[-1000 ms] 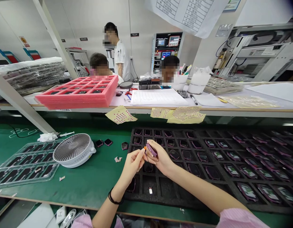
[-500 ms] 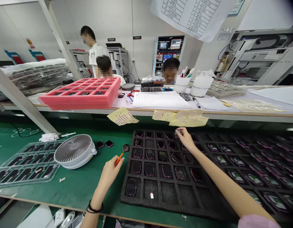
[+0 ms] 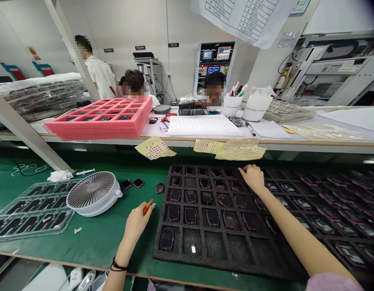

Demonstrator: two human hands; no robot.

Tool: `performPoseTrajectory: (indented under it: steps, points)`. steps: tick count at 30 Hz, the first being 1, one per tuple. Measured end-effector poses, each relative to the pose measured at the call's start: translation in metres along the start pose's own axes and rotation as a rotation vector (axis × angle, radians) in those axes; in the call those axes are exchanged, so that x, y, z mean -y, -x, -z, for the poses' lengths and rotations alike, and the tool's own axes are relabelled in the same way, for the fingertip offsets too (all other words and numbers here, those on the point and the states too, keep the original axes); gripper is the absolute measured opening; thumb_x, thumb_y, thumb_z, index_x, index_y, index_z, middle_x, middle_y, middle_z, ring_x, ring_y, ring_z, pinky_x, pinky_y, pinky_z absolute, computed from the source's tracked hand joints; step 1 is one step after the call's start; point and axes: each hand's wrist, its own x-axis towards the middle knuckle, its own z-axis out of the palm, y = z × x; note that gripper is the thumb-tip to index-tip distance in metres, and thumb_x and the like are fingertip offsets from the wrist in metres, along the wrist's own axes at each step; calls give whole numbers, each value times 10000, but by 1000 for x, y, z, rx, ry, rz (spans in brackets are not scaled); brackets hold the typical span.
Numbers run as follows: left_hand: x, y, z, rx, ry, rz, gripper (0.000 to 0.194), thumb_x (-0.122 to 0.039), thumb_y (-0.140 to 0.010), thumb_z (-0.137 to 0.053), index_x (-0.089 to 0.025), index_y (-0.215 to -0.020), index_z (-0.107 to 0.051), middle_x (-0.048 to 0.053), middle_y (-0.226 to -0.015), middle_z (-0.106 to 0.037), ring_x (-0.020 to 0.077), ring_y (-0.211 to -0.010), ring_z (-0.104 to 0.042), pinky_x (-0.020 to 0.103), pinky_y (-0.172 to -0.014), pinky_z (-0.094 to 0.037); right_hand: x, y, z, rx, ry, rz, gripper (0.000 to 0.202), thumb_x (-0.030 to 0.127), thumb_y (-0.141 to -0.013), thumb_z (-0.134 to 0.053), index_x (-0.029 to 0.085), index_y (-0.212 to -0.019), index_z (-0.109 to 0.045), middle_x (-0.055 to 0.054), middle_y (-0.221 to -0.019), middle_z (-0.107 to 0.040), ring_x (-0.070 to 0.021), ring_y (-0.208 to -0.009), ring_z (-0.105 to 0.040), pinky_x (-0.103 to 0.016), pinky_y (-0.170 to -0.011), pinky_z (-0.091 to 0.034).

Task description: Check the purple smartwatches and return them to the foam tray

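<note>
pinched in the left grip [image 3: 137,221], between thumb and fingers, is a small orange tool [image 3: 147,206]; the hand hovers over the green tabletop [image 3: 92,238], just left of the black foam tray [image 3: 177,252]. right grip [image 3: 252,177] lies knuckles up on the tray's far rows with its fingers curled down into the pockets; whether it has hold of anything i cannot tell. the tray's pockets carry purple-rimmed watch bodies [image 3: 190,215], and the ones nearest the right hand sit just beside its fingertips, well apart from the orange tool. a second dark tray [image 3: 341,226] runs on to the right. on the tabletop to the left stand a white round fan [image 3: 92,190] and a clear plastic tray [image 3: 29,212], with three loose watch bodies [image 3: 137,183] between fan and foam tray. behind, a raised shelf bears a pink foam tray [image 3: 102,119], paper sheets [image 3: 201,124] and yellow sticker sheets [image 3: 232,148] hanging off its edge. beyond it are three other people and machines against a white wall.
</note>
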Motion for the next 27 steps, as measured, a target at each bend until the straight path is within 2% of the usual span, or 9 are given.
performPoseTrajectory:
  steps: [2, 4, 9, 14, 16, 20, 22, 24, 27]
  points:
    - [0, -1, -1, -9, -2, 3, 333, -424, -909, -413, -230, -639, -402, 3, -539, -511, 205, -543, -555, 215, -505, -264, -5, -1, 4, 8, 49, -66, 357, 395, -847, -499, 57, -836, -613, -357, -1029, -572, -463, -1067, -502, -554, -791, -385]
    - [-1, -1, -1, -16, -5, 8, 327, -415, -905, -422, -231, -635, -411, 0, -526, -505, 209, -541, -560, 216, -503, -264, -6, -2, 5, 35, 59, -106, 352, 410, -841, -520, 70, -825, -609, -344, -1006, -589, -456, -1053, -521, -548, -792, -388]
    - [1, -1, -2, -11, 20, 16, 304, -413, -894, -432, -230, -652, -443, 1, -518, -503, 219, -544, -572, 224, -502, -270, 2, -1, 11, 82, -78, -130, 237, 373, -771, -612, 142, -807, -569, -202, -869, -645, -361, -932, -593, -443, -767, -413]
    - [0, 1, 1, -77, 248, 24, 250, -432, -891, -394, -209, -852, -499, -3, -577, -527, 195, -512, -523, 236, -507, -299, 27, 20, 27, 35, -393, -109, 269, 413, -762, -601, 189, -883, -512, -109, -782, -617, -284, -805, -593, -372, -705, -407]
    - [-13, 4, 2, -18, 433, -46, 307, -469, -892, -368, -199, -840, -505, -25, -580, -481, 147, -473, -451, 224, -486, -288, 48, 37, 31, 70, -568, -90, 336, 501, -751, -589, 201, -874, -506, -83, -776, -602, -238, -735, -573, -336, -642, -412]
    - [-65, 13, -3, 400, 857, -228, 425, -580, -863, -381, -184, -769, -505, -91, -528, -291, 61, -392, -213, 180, -398, -170, 105, 85, 33, 297, -913, -76, 445, 636, -746, -531, 211, -877, -529, -9, -667, -554, -148, -515, -490, -276, -470, -362]
    - [-93, 19, -7, 458, 952, -298, 421, -576, -857, -418, -175, -776, -519, -97, -515, -298, 47, -388, -184, 170, -382, -156, 133, 110, 36, 420, -1069, -88, 411, 611, -734, -589, 214, -817, -524, 31, -610, -516, -96, -431, -411, -245, -425, -325]
    - [-114, 23, -11, 484, 998, -326, 421, -572, -858, -421, -170, -797, -529, -102, -500, -300, 43, -375, -187, 167, -365, -163, 156, 129, 42, 672, -1445, -194, 351, 490, -709, -699, 207, -754, -497, 69, -561, -474, -53, -385, -343, -211, -399, -273]
    - [-127, 27, -16, 522, 1035, -329, 440, -590, -854, -414, -170, -771, -515, -109, -489, -284, 37, -354, -184, 168, -344, -172, 177, 146, 52, 795, -1647, -263, 326, 404, -709, -742, 198, -734, -491, 90, -516, -471, -31, -354, -324, -188, -383, -252]
